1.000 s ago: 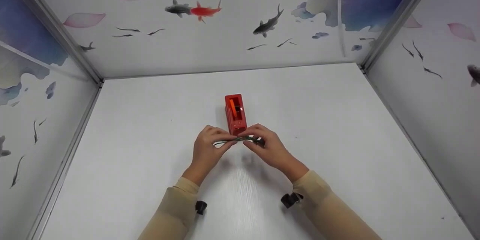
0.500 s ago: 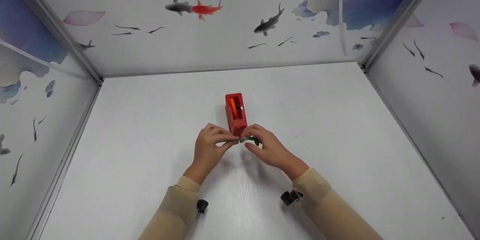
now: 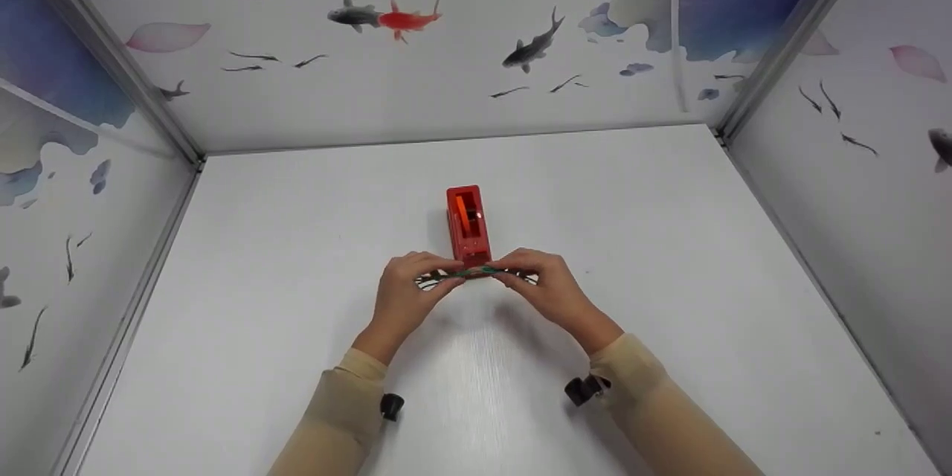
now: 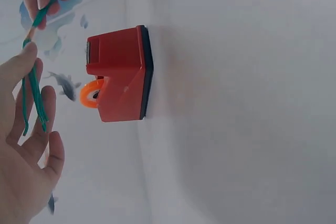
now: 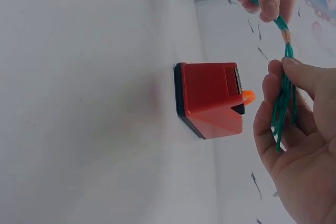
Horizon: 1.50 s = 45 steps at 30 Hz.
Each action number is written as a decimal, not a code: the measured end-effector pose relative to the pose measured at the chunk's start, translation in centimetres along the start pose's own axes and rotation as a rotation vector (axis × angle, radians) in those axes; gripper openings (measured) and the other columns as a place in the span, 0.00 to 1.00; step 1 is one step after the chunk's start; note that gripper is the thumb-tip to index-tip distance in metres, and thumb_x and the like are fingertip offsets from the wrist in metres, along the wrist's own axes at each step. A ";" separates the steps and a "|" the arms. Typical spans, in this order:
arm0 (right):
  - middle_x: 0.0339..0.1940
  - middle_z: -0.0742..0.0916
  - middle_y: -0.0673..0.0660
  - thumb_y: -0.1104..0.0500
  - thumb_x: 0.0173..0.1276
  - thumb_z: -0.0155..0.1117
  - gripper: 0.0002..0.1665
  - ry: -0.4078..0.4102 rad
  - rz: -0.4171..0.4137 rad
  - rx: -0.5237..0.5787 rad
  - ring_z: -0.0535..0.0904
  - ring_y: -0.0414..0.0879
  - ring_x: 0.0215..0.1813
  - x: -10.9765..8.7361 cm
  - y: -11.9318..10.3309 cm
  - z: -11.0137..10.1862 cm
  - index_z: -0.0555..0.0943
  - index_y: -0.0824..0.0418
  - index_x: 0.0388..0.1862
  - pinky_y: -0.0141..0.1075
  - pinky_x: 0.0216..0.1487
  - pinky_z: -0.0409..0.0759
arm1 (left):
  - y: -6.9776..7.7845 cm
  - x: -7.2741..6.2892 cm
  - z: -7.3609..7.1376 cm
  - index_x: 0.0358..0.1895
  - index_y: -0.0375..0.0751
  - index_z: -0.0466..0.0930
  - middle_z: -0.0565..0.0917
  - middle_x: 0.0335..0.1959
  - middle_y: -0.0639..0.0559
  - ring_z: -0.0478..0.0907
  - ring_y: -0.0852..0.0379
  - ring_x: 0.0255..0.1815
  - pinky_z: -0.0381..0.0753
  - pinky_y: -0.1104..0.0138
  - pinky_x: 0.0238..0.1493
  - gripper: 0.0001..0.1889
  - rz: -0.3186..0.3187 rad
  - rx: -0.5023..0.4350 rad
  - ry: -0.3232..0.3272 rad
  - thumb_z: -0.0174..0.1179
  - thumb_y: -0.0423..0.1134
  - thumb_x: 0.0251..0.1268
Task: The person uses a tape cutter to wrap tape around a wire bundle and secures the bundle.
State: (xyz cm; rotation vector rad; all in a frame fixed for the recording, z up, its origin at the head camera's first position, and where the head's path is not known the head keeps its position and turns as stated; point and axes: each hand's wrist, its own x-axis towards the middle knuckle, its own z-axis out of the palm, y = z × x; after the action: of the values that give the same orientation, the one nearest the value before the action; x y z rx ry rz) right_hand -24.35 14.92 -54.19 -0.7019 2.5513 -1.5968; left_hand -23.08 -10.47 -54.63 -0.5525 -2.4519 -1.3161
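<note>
A thin bundle of green wires [image 3: 482,270] is stretched between my two hands, with a short tan band, apparently tape, around its middle. My left hand [image 3: 405,286] pinches one side between thumb and fingertips, loose ends fanning over its fingers. My right hand [image 3: 550,294] pinches the other side in the same way; in the right wrist view, the green strands [image 5: 283,103] spread across that palm. Just beyond both hands stands a red tape dispenser [image 3: 467,227] with an orange ring [image 4: 89,95] inside. Neither hand visibly holds the dispenser.
The white tabletop [image 3: 297,216] spreads around the hands. White panels printed with fish and petals enclose it; the back panel [image 3: 446,89] rises past the dispenser. Small black cameras, such as the wrist camera [image 3: 392,407], sit at the sleeves.
Both hands have moved slightly apart along the bundle, exposing its middle. The right thumb, lifted off half a second ago, now presses the wires again. The dispenser has stayed put.
</note>
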 end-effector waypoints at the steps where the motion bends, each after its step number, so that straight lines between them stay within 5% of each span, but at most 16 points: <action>1: 0.46 0.91 0.45 0.57 0.69 0.73 0.15 0.000 -0.006 0.001 0.84 0.43 0.47 0.0 0.0 -0.1 0.90 0.43 0.53 0.44 0.52 0.86 | 0.0 0.0 -0.1 0.48 0.51 0.93 0.91 0.40 0.62 0.86 0.57 0.44 0.80 0.62 0.51 0.14 -0.015 -0.029 -0.031 0.78 0.43 0.57; 5: 0.45 0.91 0.44 0.58 0.67 0.75 0.15 0.004 -0.002 0.003 0.85 0.42 0.50 0.1 0.2 -0.3 0.91 0.43 0.50 0.47 0.56 0.84 | 0.0 0.2 -0.7 0.48 0.49 0.93 0.91 0.41 0.60 0.86 0.59 0.44 0.86 0.63 0.51 0.14 -0.056 -0.134 -0.147 0.77 0.40 0.57; 8: 0.45 0.91 0.45 0.61 0.65 0.76 0.16 -0.004 0.007 -0.014 0.86 0.43 0.51 0.1 0.1 -0.4 0.92 0.42 0.47 0.48 0.60 0.84 | -0.1 0.3 -0.9 0.45 0.47 0.93 0.91 0.39 0.59 0.85 0.59 0.45 0.87 0.61 0.49 0.12 -0.051 -0.118 -0.181 0.77 0.39 0.57; 15: 0.44 0.91 0.43 0.62 0.64 0.77 0.14 -0.086 -0.012 -0.078 0.86 0.42 0.49 0.1 0.0 -0.1 0.93 0.47 0.47 0.53 0.58 0.83 | -0.3 0.1 -0.6 0.40 0.51 0.95 0.90 0.38 0.59 0.81 0.59 0.44 0.87 0.58 0.47 0.09 -0.021 -0.007 -0.175 0.78 0.37 0.56; 19: 0.41 0.91 0.40 0.57 0.65 0.77 0.11 -0.110 -0.050 -0.180 0.85 0.38 0.46 0.3 -0.4 0.6 0.92 0.49 0.47 0.54 0.69 0.67 | 0.2 -0.1 -0.3 0.40 0.52 0.95 0.90 0.37 0.59 0.79 0.61 0.44 0.84 0.66 0.46 0.09 0.034 0.054 -0.172 0.78 0.37 0.55; 22: 0.38 0.90 0.40 0.56 0.66 0.76 0.08 -0.113 -0.072 -0.242 0.85 0.36 0.44 0.4 -0.6 1.0 0.92 0.47 0.44 0.55 0.65 0.56 | 0.4 -0.1 -0.1 0.39 0.53 0.95 0.89 0.37 0.59 0.79 0.61 0.43 0.82 0.68 0.46 0.09 0.091 0.087 -0.157 0.78 0.37 0.54; 27: 0.37 0.90 0.41 0.56 0.67 0.75 0.07 -0.122 -0.080 -0.243 0.85 0.37 0.43 0.3 -0.3 0.9 0.91 0.47 0.43 0.54 0.62 0.56 | 0.2 -0.2 0.1 0.39 0.54 0.95 0.90 0.36 0.59 0.78 0.61 0.41 0.79 0.66 0.44 0.09 0.107 0.128 -0.147 0.79 0.39 0.54; 33: 0.41 0.92 0.41 0.62 0.65 0.77 0.12 -0.099 -0.044 -0.236 0.87 0.37 0.47 0.4 0.8 0.4 0.92 0.52 0.47 0.49 0.60 0.65 | -0.5 0.0 0.3 0.38 0.56 0.95 0.91 0.36 0.61 0.77 0.60 0.42 0.76 0.63 0.46 0.07 0.005 0.221 -0.175 0.79 0.41 0.56; 38: 0.39 0.93 0.43 0.65 0.62 0.77 0.11 -0.100 -0.040 -0.287 0.87 0.40 0.47 0.4 2.0 0.0 0.92 0.55 0.42 0.45 0.55 0.65 | -0.8 0.3 0.5 0.36 0.58 0.94 0.90 0.34 0.64 0.74 0.61 0.42 0.72 0.62 0.47 0.06 -0.141 0.282 -0.267 0.79 0.42 0.55; 45: 0.38 0.93 0.46 0.65 0.63 0.77 0.09 -0.156 -0.002 -0.397 0.88 0.43 0.47 0.8 3.0 0.2 0.93 0.53 0.40 0.56 0.66 0.62 | -1.0 0.4 1.2 0.36 0.56 0.94 0.88 0.35 0.60 0.76 0.59 0.41 0.75 0.60 0.50 0.07 -0.288 0.294 -0.409 0.75 0.36 0.60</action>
State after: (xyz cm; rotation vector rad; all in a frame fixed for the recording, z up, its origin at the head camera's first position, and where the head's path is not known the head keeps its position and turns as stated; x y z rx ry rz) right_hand -26.11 15.55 -56.71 -0.8180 2.7702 -0.9922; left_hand -23.98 -9.88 -55.86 -0.4379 -3.0896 -0.9774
